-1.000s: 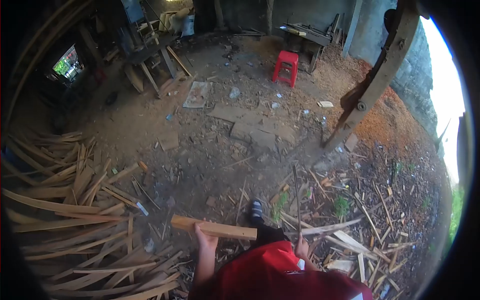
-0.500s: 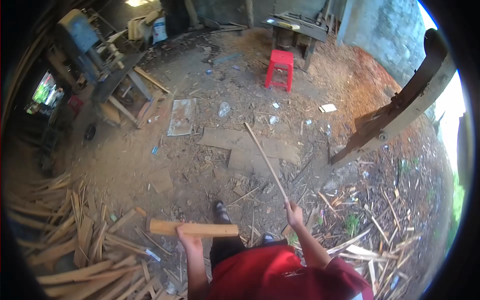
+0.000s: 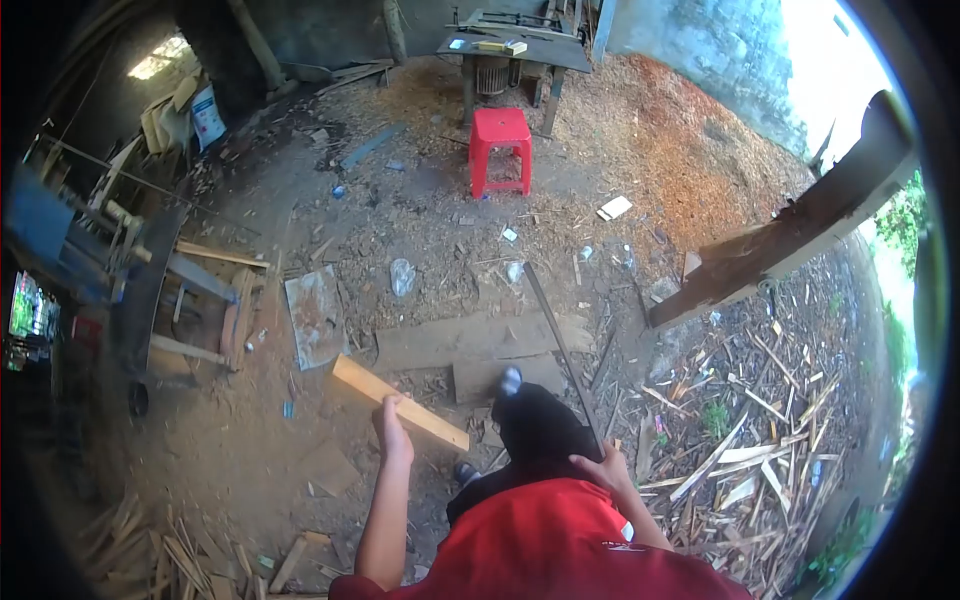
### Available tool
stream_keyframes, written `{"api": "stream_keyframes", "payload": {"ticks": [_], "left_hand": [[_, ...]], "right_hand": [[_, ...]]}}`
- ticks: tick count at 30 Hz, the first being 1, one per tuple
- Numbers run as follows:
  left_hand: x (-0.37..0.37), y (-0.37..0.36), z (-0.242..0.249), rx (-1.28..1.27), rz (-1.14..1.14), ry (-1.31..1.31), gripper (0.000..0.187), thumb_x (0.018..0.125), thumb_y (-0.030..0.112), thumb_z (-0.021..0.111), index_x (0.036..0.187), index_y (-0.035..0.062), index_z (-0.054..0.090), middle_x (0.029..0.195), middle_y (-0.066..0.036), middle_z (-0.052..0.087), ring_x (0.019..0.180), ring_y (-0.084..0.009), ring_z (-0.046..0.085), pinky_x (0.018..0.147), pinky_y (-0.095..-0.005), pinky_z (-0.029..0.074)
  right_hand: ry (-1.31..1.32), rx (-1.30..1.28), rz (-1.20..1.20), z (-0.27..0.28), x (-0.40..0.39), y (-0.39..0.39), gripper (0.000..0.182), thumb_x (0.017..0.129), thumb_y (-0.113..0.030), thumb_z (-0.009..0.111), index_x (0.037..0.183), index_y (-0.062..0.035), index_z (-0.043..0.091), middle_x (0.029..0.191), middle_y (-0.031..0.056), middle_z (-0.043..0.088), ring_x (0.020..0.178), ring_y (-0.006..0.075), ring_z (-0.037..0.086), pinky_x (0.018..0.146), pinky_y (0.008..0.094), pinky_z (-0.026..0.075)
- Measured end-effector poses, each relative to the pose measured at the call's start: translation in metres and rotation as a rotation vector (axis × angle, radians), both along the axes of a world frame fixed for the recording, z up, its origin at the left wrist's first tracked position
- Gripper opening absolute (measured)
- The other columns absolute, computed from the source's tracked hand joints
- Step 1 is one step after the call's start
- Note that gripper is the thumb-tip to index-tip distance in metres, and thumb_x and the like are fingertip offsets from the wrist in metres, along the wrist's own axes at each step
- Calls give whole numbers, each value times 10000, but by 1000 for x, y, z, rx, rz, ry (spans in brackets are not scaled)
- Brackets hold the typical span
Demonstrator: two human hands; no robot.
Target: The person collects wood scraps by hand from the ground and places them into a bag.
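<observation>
My left hand (image 3: 391, 428) grips a short thick block of pale wood (image 3: 398, 401), held out in front of me with its far end pointing up and left. My right hand (image 3: 603, 468) is closed on a long thin wooden strip (image 3: 560, 345) that points away from me over the ground. Both hands are low, close to my red shirt (image 3: 555, 545). One dark shoe (image 3: 510, 381) is stepping forward onto a flat board.
A red plastic stool (image 3: 499, 148) stands ahead beside a saw table (image 3: 510, 48). Flat boards (image 3: 465, 343) lie on the dirt in front. A leaning timber post (image 3: 785, 244) is at right, scrap offcuts (image 3: 745, 440) below it, and a workbench (image 3: 150, 290) at left.
I have walked forward and turned; the stool and saw table are nearer. The offcut pile at left slid behind. The wood block tilted, and the thin strip swung down ahead.
</observation>
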State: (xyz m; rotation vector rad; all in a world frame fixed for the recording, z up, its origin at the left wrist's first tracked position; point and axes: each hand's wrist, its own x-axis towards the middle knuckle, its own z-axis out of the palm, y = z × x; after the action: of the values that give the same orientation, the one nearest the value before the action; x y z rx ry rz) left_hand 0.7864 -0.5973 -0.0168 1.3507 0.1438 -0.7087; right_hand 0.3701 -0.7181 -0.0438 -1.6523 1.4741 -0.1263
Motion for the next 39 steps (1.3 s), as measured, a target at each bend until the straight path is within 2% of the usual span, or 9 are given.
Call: {"api": "stream_keyframes", "payload": {"ticks": [7, 10, 15, 19, 22, 28, 30, 36, 39], "left_hand": [[71, -194, 32, 49, -197, -85, 415, 882, 180, 633, 1252, -8, 633, 1119, -83, 659, 1074, -186, 619, 994, -338, 453], [91, -279, 57, 53, -289, -134, 402, 882, 170, 636, 1247, 1, 636, 1117, -75, 659, 1066, -175, 627, 985, -331, 464], [120, -386, 86, 45, -447, -252, 396, 880, 162, 642, 1242, 2, 632, 1122, -75, 662, 1035, -173, 649, 965, -336, 488], [154, -466, 91, 10, -567, -303, 401, 894, 171, 644, 1277, 55, 627, 1073, -55, 668, 1035, -155, 634, 949, -336, 492], [184, -526, 80, 5, -664, -283, 387, 895, 166, 651, 1265, 55, 631, 1075, -46, 673, 1032, -150, 637, 949, -333, 492], [259, -659, 40, 10, -747, -196, 345, 904, 144, 657, 1235, 50, 646, 1050, -41, 674, 979, -130, 644, 908, -321, 505], [279, -712, 44, 28, -719, -132, 326, 906, 124, 667, 1221, 45, 641, 1008, -42, 662, 921, -131, 640, 836, -324, 520], [355, -820, 21, -28, -761, -253, 321, 931, 106, 650, 1248, 52, 656, 1043, -13, 690, 967, -109, 648, 884, -293, 513], [379, -869, 40, 1, -801, -292, 312, 919, 116, 651, 1224, 51, 665, 1012, -11, 679, 933, -111, 638, 845, -292, 505]], "right_hand": [[249, 182, 160, 60, 119, -152, 766, 767, -642, 817, 1125, 21, 680, 994, 244, 728, 985, 423, 703, 894, 461, 543], [196, -49, 205, 18, 137, -203, 758, 776, -689, 775, 1027, 19, 674, 932, 261, 711, 936, 450, 696, 857, 485, 541], [182, 199, 65, 4, 169, -279, 616, 825, -508, 802, 1150, 3, 685, 1008, 216, 750, 974, 396, 714, 878, 450, 549], [-55, 196, -101, -2, 184, -315, 443, 860, -293, 747, 1155, 32, 687, 1052, 290, 720, 1062, 442, 690, 909, 481, 535], [44, 249, -179, -20, 192, -348, 416, 868, -271, 728, 1146, 35, 689, 1048, 295, 720, 1070, 445, 688, 912, 469, 535], [-61, 287, -392, -7, 258, -458, 360, 883, -254, 689, 1097, 36, 692, 960, 250, 735, 942, 334, 719, 833, 448, 547], [24, 123, -317, -59, 253, -483, 282, 885, -230, 663, 1000, 26, 685, 846, 143, 728, 793, 230, 696, 725, 393, 546], [-246, 313, -699, 151, 370, -599, 92, 867, -75, 615, 940, -22, 597, 735, 53, 617, 619, 152, 600, 552, 324, 493], [-303, 239, -620, 134, 370, -627, 195, 856, -74, 631, 1028, 17, 612, 832, 85, 683, 721, 217, 669, 672, 366, 548]]}}
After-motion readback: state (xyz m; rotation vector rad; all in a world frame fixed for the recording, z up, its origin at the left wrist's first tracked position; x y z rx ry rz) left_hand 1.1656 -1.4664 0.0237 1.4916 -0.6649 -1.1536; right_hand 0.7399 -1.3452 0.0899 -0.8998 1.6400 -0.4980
